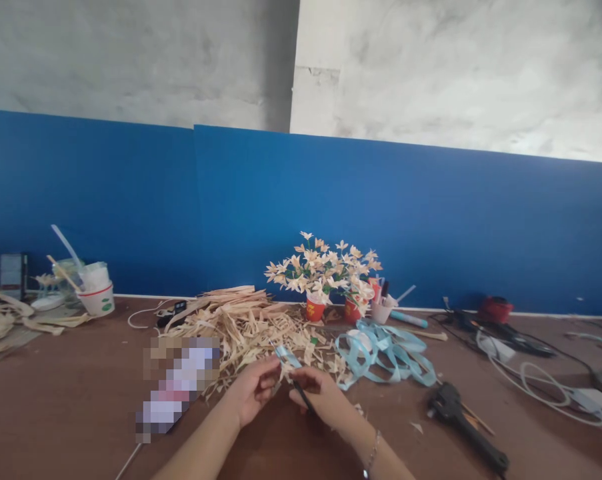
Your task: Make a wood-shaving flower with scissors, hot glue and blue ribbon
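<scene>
In front of the husk pile, my left hand (255,392) is closed, its thumb and fingertips at a short piece of light blue ribbon (287,356). Beside it, my right hand (321,393) is closed around a slim black tool (303,396), whose kind I cannot make out. The ribbon piece lies between both hands, touching the right fingertips too. Small pale strips show between my fingers. Just beyond the hands spreads a heap of dry, straw-coloured husk strips (261,317). To its right lies a loose tangle of light blue ribbon (388,353).
Two red pots (315,308) of pale artificial flowers (325,263) stand against the blue partition (381,193). A black glue gun (463,423) lies at right, near white cables (535,383). A pixelated object (178,390) with a cord is at left, a white cup (98,300) behind.
</scene>
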Tool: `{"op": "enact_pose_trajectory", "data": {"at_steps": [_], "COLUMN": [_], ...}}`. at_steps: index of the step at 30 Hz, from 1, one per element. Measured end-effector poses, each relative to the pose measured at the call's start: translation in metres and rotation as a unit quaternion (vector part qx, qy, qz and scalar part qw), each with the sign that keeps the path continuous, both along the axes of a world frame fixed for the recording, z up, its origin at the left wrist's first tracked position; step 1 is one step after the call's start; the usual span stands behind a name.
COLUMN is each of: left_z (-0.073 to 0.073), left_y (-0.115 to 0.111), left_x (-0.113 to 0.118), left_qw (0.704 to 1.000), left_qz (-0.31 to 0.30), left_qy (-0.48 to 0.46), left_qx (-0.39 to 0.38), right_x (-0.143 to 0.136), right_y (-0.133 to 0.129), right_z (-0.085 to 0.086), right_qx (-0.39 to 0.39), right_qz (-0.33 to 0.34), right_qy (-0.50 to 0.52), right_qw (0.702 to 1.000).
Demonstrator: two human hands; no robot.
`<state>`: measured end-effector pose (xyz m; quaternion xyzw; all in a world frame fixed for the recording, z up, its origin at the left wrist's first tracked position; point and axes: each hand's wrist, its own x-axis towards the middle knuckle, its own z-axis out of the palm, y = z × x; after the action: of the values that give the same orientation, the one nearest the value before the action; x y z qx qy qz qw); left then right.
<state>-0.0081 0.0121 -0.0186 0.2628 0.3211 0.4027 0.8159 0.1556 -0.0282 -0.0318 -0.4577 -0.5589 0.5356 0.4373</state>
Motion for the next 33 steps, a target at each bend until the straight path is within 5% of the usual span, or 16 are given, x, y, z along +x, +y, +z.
{"op": "enact_pose_trajectory", "data": {"at_steps": [13,20,33], "left_z": [0.001,0.005,-0.002], "left_y": [-0.001,-0.007,-0.003], "left_x": [0.001,0.004,0.004], "left_qw": [0.997,0.997,0.995], "left_qz": [0.043,0.008,0.035], "left_qy": [0.062,-0.005,-0.038], "left_qx": [0.031,0.079,0.085], "right_x": [0.001,-0.004,-0.003], "right_y": [0.002,-0.006,-0.005], "right_z": [-0.006,0.012,0.004], "right_qx": [-0.014,-0.008,0.003], "right_qz": [-0.016,0.012,0.010], "right_qy": [0.010,0.032,0.028], "right_qw": [1.000,0.999,1.000]}}
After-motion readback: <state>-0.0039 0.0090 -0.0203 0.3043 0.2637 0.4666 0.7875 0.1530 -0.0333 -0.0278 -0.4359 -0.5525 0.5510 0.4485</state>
